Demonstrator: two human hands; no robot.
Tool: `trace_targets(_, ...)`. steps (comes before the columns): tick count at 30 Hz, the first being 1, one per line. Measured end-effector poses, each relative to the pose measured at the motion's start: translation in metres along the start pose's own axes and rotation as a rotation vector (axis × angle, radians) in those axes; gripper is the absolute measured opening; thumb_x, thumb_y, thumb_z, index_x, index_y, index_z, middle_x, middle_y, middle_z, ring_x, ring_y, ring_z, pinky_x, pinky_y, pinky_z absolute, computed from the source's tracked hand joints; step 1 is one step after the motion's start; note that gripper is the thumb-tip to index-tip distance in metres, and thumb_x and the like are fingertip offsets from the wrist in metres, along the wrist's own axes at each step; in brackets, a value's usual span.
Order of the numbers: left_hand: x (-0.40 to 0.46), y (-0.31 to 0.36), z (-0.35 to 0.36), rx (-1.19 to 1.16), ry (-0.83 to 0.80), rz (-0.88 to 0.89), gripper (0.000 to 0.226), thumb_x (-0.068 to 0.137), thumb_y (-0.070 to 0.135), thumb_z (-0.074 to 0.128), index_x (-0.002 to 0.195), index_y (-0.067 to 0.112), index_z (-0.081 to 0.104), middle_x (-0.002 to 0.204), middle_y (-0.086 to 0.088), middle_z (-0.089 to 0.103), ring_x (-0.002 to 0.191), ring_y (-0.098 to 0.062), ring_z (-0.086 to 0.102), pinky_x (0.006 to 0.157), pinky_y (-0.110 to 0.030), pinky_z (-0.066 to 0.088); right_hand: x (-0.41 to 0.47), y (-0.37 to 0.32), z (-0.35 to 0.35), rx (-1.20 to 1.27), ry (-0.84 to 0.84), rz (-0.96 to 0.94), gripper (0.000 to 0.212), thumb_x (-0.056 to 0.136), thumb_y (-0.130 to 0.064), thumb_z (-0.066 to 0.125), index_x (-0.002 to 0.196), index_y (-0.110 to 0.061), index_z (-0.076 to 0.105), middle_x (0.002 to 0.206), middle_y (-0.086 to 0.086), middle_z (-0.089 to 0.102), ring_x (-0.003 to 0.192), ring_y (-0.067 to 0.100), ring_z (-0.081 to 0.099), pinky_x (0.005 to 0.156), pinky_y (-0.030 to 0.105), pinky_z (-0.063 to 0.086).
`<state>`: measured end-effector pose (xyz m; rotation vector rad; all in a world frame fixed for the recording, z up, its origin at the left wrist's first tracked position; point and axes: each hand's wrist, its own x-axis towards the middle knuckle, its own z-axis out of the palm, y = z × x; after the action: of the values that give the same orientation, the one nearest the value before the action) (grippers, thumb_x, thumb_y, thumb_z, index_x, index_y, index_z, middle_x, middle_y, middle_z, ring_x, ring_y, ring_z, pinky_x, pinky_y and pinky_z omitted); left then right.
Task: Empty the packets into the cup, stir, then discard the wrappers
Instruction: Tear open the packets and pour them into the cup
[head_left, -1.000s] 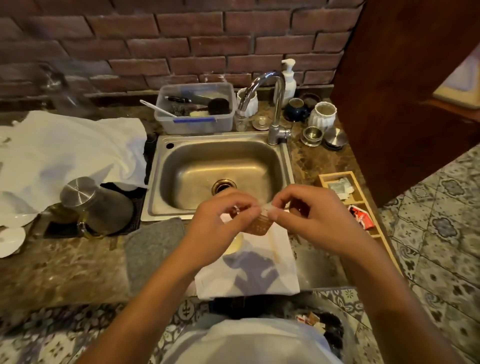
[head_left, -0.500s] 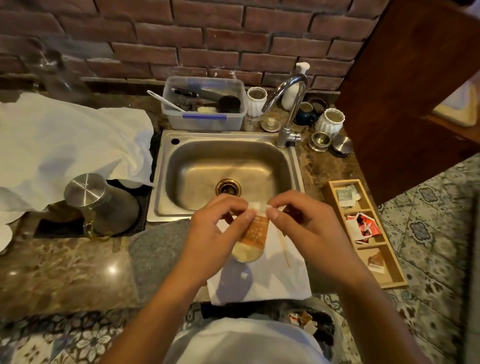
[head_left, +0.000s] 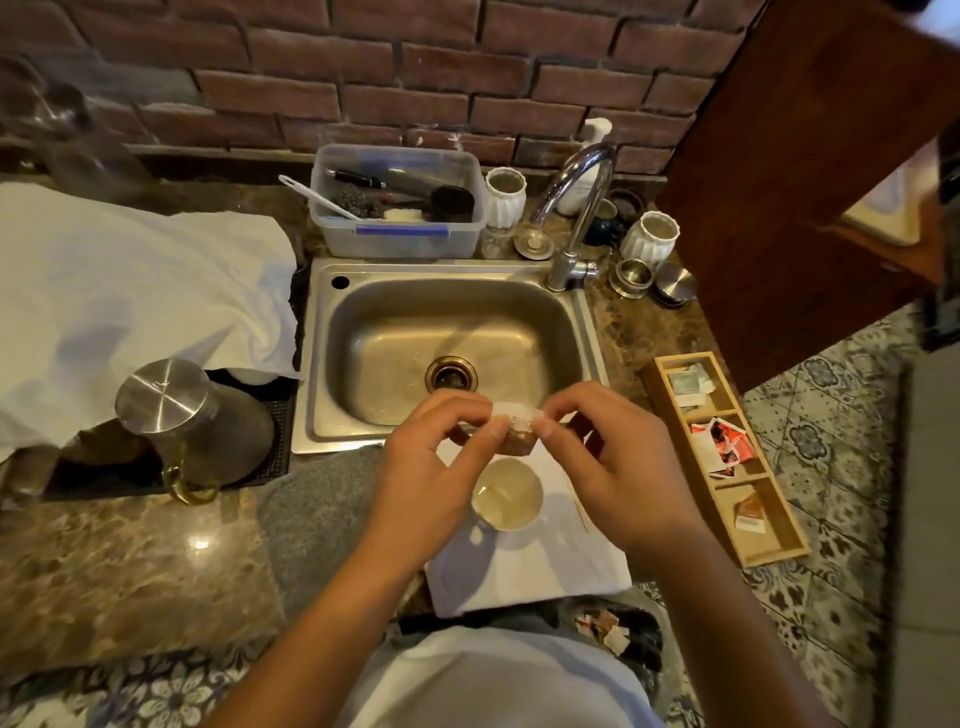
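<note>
Two bare forearms, entering from the lower edge, uncovered from wrist to frame border (no sleeve edge in view). Left hand (head_left: 436, 457) and right hand (head_left: 613, 457) bare: no gloves, rings, watch or wristbands visible. Short, unpainted nails on the fingertips (head_left: 500, 427) facing the camera. Between the forearms, at bottom centre, a plain white shirt (head_left: 493, 680), smooth and unprinted, softly creased (collar and hem out of frame). Above the shirt, a narrow dark band, possibly a waistband; too dim to tell.
</note>
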<state>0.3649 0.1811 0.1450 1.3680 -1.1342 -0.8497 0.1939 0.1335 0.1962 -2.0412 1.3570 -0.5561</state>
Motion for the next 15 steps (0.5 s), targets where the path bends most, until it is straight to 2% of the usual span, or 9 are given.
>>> trace_targets(4, 0.0025, -0.0008, -0.0001, -0.025, 0.023, -0.02, 0.006, 0.092, 0.017, 0.07, 0.093, 0.016, 0.076, 0.097, 0.007, 0.07, 0.094, -0.02, 0.068, 0.084, -0.042, 0.056, 0.0005, -0.0004, -0.0087, 0.172, -0.085, 0.038, 0.005, 0.093, -0.026, 0.071, 0.097, -0.029, 0.07, 0.082, -0.011, 0.066, 0.072, 0.008, 0.059, 0.063, 0.026, 0.051)
trace_targets(8, -0.0007, 0.0029, 0.0022, -0.086, -0.035, -0.086, 0.008, 0.092, 0.02, 0.069, 0.093, 0.02, 0.077, 0.095, 0.006, 0.072, 0.093, -0.02, 0.068, 0.086, -0.049, 0.056, 0.0012, 0.0021, -0.0087, 0.206, -0.186, 0.055, 0.004, 0.094, -0.029, 0.07, 0.097, -0.03, 0.069, 0.081, -0.008, 0.067, 0.075, 0.012, 0.061, 0.069, 0.041, 0.055)
trace_targets(10, -0.0015, 0.0009, 0.0017, -0.146, -0.046, -0.131, 0.008, 0.091, 0.021, 0.07, 0.094, 0.017, 0.077, 0.094, 0.003, 0.074, 0.091, -0.02, 0.07, 0.087, -0.052, 0.056, 0.0011, 0.0038, -0.0087, 0.219, -0.195, 0.024, 0.004, 0.095, -0.027, 0.069, 0.098, -0.029, 0.069, 0.084, -0.007, 0.068, 0.078, 0.014, 0.062, 0.071, 0.042, 0.056)
trace_targets(13, -0.0041, 0.0012, 0.0004, -0.222, -0.064, -0.188, 0.017, 0.088, 0.028, 0.071, 0.094, 0.013, 0.078, 0.093, -0.003, 0.076, 0.09, -0.02, 0.072, 0.087, -0.045, 0.059, 0.0013, 0.0052, -0.0071, 0.301, -0.196, -0.008, 0.005, 0.095, -0.023, 0.069, 0.099, -0.025, 0.07, 0.087, -0.004, 0.07, 0.079, 0.017, 0.064, 0.071, 0.042, 0.055)
trace_targets(15, -0.0065, 0.0009, -0.0007, -0.24, -0.071, -0.191, 0.019, 0.087, 0.029, 0.069, 0.092, 0.012, 0.077, 0.088, -0.003, 0.076, 0.085, -0.016, 0.072, 0.081, -0.036, 0.058, 0.0027, 0.0067, -0.0053, 0.336, -0.198, 0.007, 0.006, 0.094, -0.023, 0.071, 0.099, -0.023, 0.072, 0.089, -0.002, 0.072, 0.081, 0.018, 0.066, 0.073, 0.043, 0.056)
